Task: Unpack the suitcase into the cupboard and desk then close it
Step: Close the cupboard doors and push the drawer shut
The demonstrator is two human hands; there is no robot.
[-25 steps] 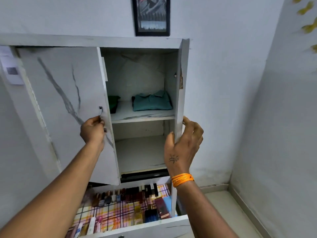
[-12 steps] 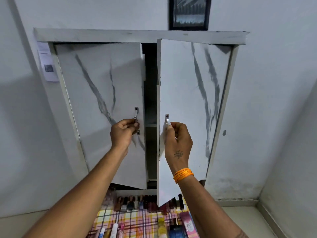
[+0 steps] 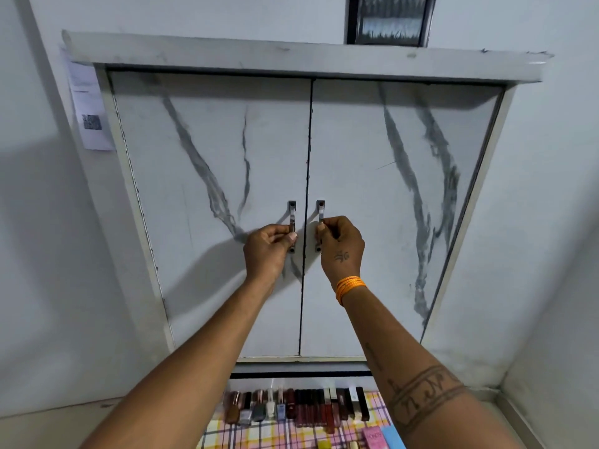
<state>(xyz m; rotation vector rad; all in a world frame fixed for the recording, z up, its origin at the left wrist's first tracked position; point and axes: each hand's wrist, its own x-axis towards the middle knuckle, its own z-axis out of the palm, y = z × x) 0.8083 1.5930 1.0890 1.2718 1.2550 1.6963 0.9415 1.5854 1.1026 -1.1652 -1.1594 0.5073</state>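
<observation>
Both my hands grip the handles of the shut white marble-patterned cupboard (image 3: 304, 215).

My left hand (image 3: 270, 251) curls round the left metal door handle (image 3: 292, 212), and my right hand (image 3: 340, 246), an orange thread band (image 3: 350, 286) at its wrist, pinches the right metal door handle (image 3: 320, 210); the two doors meet at a thin dark seam between them. Below the cupboard's bottom edge, a row of small cosmetic bottles (image 3: 298, 408) stands along the back edge of a checked pink-and-yellow cloth (image 3: 291, 435). A black-framed picture (image 3: 390, 19) hangs above the cupboard's top ledge, and a white paper sheet (image 3: 89, 102) sticks beside its left frame.
</observation>
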